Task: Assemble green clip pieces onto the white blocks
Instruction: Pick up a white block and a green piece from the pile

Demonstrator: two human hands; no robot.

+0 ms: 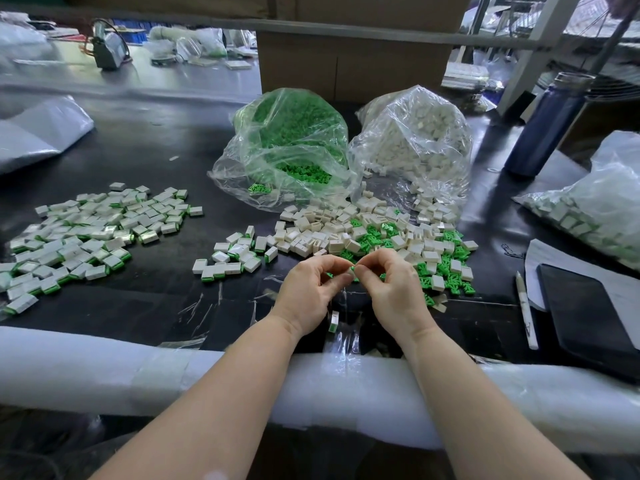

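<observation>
Left hand: fingers curled, pinching a green clip at the fingertips; whether it also held a white block could not be told.
Right hand: curled likewise, pinching the same clip from the other side, probably to steady it.
Loose blocks and clips: heaped just beyond the hands, within easy reach.
Finished pieces: piled well left, apart from the stock.
Bag of clips, bag of blocks: behind, mouths open towards the heap.

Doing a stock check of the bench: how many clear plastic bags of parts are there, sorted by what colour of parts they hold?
Clear plastic bag of green clip pieces: 1
Clear plastic bag of white blocks: 1
Clear plastic bag of white-and-green assembled pieces: 1
Total: 3
</observation>
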